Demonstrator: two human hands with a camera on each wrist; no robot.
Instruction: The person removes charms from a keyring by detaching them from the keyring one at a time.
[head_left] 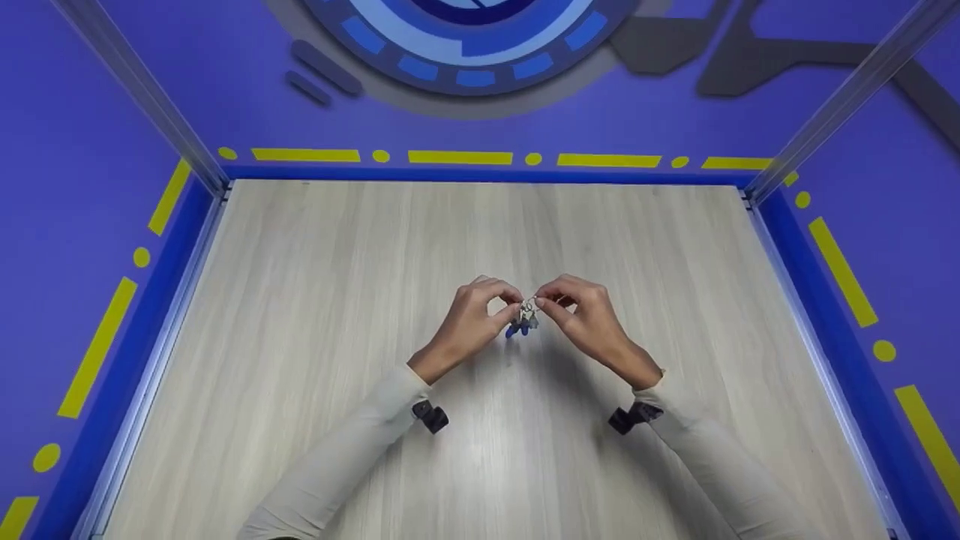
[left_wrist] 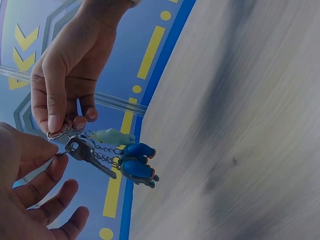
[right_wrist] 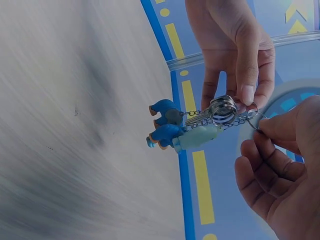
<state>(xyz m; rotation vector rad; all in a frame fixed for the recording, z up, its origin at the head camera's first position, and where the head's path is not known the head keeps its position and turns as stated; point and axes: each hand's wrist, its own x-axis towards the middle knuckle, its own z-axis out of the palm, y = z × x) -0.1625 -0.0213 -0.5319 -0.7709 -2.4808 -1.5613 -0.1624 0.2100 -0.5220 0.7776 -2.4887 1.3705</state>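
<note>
Over the middle of the table, both hands hold a key ring bunch in the air. My left hand (head_left: 469, 319) pinches a metal ring beside the keys, between thumb and forefinger. From the other side my right hand (head_left: 589, 319) pinches a thin wire ring (right_wrist: 254, 120) with thumb and fingertip. In the left wrist view a metal key (left_wrist: 89, 156) dangles from the rings. Short chains carry blue figure charms (left_wrist: 137, 167) and a pale green charm (left_wrist: 112, 136), all hanging below the fingers. How the rings link together is partly hidden by the fingertips.
A light wood-grain table (head_left: 337, 262) lies beneath the hands. Blue panels (head_left: 480, 135) with yellow dashes stand at the back and both sides, with metal posts at the corners. Each wrist wears a small black camera (head_left: 430, 416).
</note>
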